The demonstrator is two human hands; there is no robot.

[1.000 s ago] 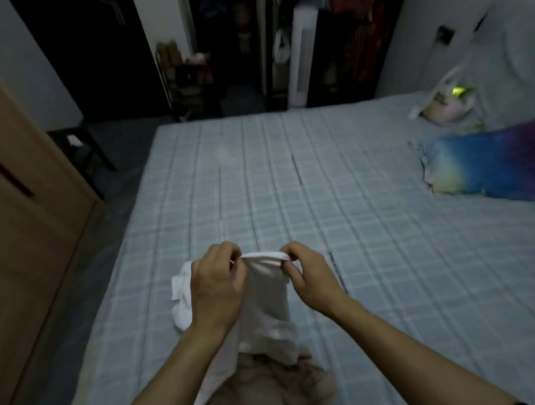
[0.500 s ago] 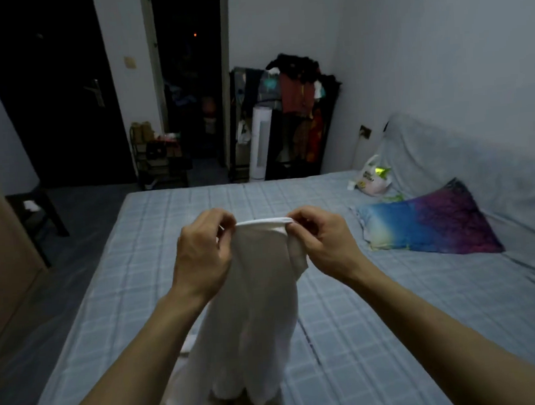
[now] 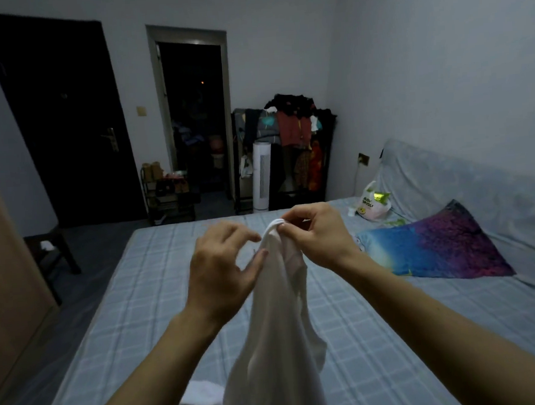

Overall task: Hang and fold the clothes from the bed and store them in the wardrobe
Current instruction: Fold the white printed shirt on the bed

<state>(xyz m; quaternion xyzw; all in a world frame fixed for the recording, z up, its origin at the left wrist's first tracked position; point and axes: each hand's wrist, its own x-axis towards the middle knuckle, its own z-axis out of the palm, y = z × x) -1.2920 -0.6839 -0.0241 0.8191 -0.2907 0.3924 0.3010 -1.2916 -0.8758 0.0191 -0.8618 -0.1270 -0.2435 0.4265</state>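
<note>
A: Since half a second ago the two hands have drawn together. The band of the white top, then stretched flat between them, is now bunched into one gather, and the left hand has let go of it.

B: So who has the top?

A: The right hand. Its grip is tight: fingers and thumb are curled round the bunched upper edge. The cloth hangs straight down from there, in the air above the bed, and runs out of the bottom of the view.

B: And the left?

A: Its grip is loose and holds nothing. The fingers are half spread and the thumb tip lies just beside the cloth; whether it touches, I cannot tell.

B: Anything else on the bed?

A: A second white piece lies at the near edge, below the hanging top. A pillow in blue and purple lies to the right, with a plastic bag beyond it.

B: Farther back?

A: A clothes rack stands against the far wall, and a white fan stands in front of it.
</note>
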